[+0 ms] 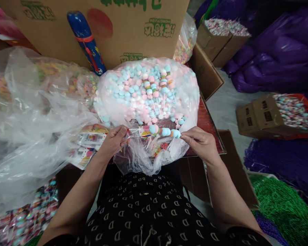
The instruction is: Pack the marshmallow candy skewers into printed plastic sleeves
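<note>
A candy skewer [165, 131] of blue and pink marshmallows with small orange and green pieces lies level between my hands. My right hand [201, 141] is closed at its right end, fingertips pinched together; the stick is mostly hidden there. My left hand [115, 138] pinches a clear printed wrapper [143, 131], whose right end meets the left end of the skewer. Whether the skewer's tip is inside the wrapper is hard to tell. Just beyond my hands, a big clear bag of loose marshmallows [123, 90] has several finished skewers [154, 87] lying on top.
Behind the bag stand a cardboard box [133, 34] and a blue bottle [86, 42]. Clear bags of ring candies [82, 85] and flat printed wrappers [88, 147] lie left. Right of the red table [207, 128] are an open carton [236, 164] and boxes of sticks [254, 118].
</note>
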Demonstrator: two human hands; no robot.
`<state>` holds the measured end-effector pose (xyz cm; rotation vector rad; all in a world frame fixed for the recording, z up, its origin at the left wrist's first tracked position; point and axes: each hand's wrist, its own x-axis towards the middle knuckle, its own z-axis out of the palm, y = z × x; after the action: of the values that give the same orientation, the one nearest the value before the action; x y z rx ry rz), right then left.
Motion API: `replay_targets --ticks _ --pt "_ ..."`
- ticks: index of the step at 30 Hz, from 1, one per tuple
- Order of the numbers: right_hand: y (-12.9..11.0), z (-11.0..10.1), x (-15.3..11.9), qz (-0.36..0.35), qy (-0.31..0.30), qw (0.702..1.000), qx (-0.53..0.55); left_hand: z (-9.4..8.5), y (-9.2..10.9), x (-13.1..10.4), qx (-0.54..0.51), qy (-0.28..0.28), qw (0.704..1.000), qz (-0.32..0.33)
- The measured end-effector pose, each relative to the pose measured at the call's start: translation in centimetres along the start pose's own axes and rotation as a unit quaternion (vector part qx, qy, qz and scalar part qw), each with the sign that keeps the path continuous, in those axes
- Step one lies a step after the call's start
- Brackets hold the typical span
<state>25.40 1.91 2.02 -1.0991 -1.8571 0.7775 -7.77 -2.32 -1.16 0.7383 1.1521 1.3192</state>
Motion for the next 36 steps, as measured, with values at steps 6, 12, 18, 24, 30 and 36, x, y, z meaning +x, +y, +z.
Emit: replay_targets --ticks 6,12,18,24,30,36 --pt "0.2 -0.2 -0.4 0.026 0.007 0.999 0.036 0.3 0.5 -0.2 0.034 0.015 0.999 -0.017" --pt "0.5 -0.2 -0.5 0.03 0.002 0.998 0.048 0.6 0.6 -0.1 0.045 -0.025 0.999 0.013" --pt "0.9 -0.5 -0.7 0.051 -0.029 0.997 0.058 0.3 0.3 0.1 0.025 -0.009 0.999 0.018" --pt "0.9 -0.6 -0.7 0.044 -0.023 0.997 0.055 0.4 0.3 0.0 0.058 -0.003 0.998 0.0" --pt "1.2 -1.0 -0.7 0.034 -0.034 0.999 0.023 0.0 0.8 0.0 0.149 -0.048 0.988 0.004" --pt "1.6 -0.7 -0.9 0.006 -0.051 0.998 0.04 -1.1 0.4 0.2 0.267 -0.107 0.957 0.041"
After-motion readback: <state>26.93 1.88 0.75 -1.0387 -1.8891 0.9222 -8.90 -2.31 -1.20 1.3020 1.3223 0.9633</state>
